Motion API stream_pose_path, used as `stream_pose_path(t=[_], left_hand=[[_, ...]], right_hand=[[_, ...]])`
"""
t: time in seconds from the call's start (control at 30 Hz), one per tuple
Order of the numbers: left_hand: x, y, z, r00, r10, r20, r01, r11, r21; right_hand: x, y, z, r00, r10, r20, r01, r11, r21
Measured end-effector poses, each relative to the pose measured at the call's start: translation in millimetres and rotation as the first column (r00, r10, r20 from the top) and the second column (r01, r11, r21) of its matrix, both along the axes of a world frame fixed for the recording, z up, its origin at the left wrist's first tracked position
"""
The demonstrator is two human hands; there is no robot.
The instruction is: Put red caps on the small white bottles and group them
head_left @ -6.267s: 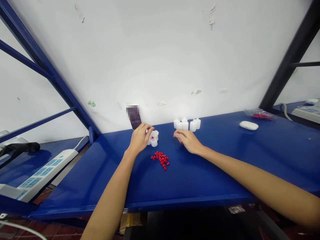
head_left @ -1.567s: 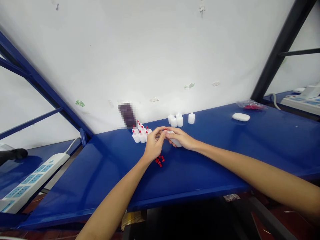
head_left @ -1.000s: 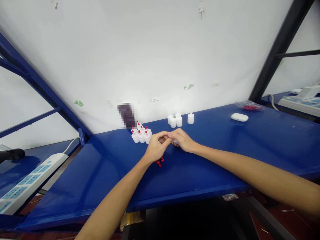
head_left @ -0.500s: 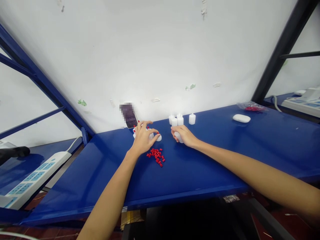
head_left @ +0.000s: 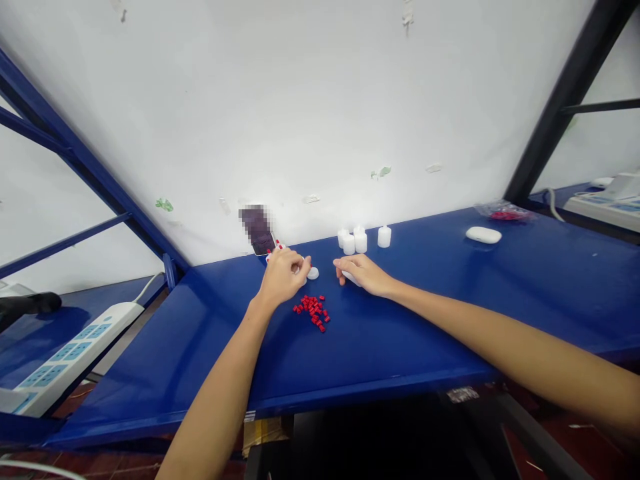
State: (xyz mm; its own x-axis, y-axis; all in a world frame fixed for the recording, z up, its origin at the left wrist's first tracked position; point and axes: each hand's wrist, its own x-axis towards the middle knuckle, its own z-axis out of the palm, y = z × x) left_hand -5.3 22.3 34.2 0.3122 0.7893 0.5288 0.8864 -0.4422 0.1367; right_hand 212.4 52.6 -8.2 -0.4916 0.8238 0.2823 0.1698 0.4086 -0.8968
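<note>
My left hand (head_left: 286, 273) is closed in a pinch, thumb and forefinger on the red cap of a small white bottle (head_left: 313, 273) just right of the fingertips. Behind the hand, several small white bottles with red caps (head_left: 279, 245) stand together, mostly hidden by it. My right hand (head_left: 364, 273) is closed round another small white bottle (head_left: 351, 277), of which only a strip shows under the fingers. Between and in front of the hands lies a loose pile of small red caps (head_left: 313, 308) on the blue table (head_left: 380, 347).
Several uncapped white bottles (head_left: 355, 241) stand near the wall, one (head_left: 384, 237) apart to their right. A phone (head_left: 257, 230) leans on the wall. Farther right are a white oval case (head_left: 483, 235) and a clear bag with red pieces (head_left: 506, 212). A power strip (head_left: 83, 357) lies left.
My hands have parted from working together at one bottle. The left has gone leftward with a capped bottle toward the group; the right has taken another bottle and moved slightly left with it.
</note>
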Motion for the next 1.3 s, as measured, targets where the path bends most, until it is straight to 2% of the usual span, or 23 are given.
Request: stream_pose_path(t=[0.07,0.13,0.3,0.47,0.6,0.63,0.7,0.73,0.8,0.87,0.93,1.1,1.2,1.3], left_hand=[[5.0,-5.1,4.3,0.989,-0.142,-0.031,0.132,0.969,-0.210],[8.7,-8.9,5.3,0.969,-0.235,-0.080,0.195,0.920,-0.340],[7.0,-8.2,-1.4,0.921,-0.325,-0.213,0.229,0.897,-0.378],[1.4,-0.3,-8.8,0.910,-0.371,-0.186,0.259,0.857,-0.445],[8.3,-0.8,-8.3,0.923,-0.378,-0.072,0.327,0.868,-0.373],[12.3,-2.1,-8.0,0.929,-0.371,0.000,0.351,0.880,-0.320],[22.4,-4.8,-8.5,0.912,-0.329,0.247,0.378,0.906,-0.189],[28.2,-6.0,-9.4,0.866,-0.297,0.403,0.375,0.918,-0.127],[39.7,-7.8,-12.4,0.705,-0.239,0.668,0.369,0.928,-0.057],[49.1,-8.7,-15.8,0.567,-0.211,0.796,0.399,0.916,-0.041],[55.3,-9.2,-18.8,0.515,-0.209,0.831,0.427,0.904,-0.037],[61.5,-9.8,-24.7,0.471,-0.174,0.865,0.446,0.893,-0.063],[62.8,-9.7,-27.9,0.494,-0.194,0.847,0.469,0.880,-0.072],[61.9,-8.5,-30.2,0.566,-0.222,0.794,0.402,0.915,-0.030]], right_hand=[[-0.3,-2.5,-0.5,1.000,0.024,0.003,-0.024,1.000,0.020],[-0.2,-4.7,-1.3,1.000,0.028,0.000,-0.028,0.998,0.048],[-0.2,-7.7,-2.3,0.999,-0.032,0.013,0.031,0.993,0.115],[-0.2,-7.2,-3.5,1.000,0.009,-0.025,-0.005,0.990,0.142],[-1.0,-6.2,-3.3,0.998,0.044,-0.050,-0.035,0.986,0.165],[-1.6,-6.0,-3.0,0.996,0.058,-0.065,-0.048,0.988,0.150],[-2.8,-5.7,-2.6,0.990,0.104,-0.100,-0.096,0.992,0.079],[-3.4,-5.5,-2.5,0.985,0.126,-0.117,-0.123,0.992,0.032],[-4.5,-5.0,-3.3,0.977,0.149,-0.150,-0.158,0.986,-0.047],[-5.3,-3.6,-5.5,0.972,0.151,-0.180,-0.167,0.983,-0.077],[-6.1,-0.9,-8.9,0.963,0.158,-0.216,-0.179,0.981,-0.080],[-8.3,5.3,-16.4,0.946,0.149,-0.288,-0.204,0.964,-0.170],[-8.7,3.7,-13.9,0.948,0.123,-0.293,-0.181,0.967,-0.181],[-8.1,-0.7,-6.9,0.955,0.116,-0.274,-0.165,0.972,-0.165]])
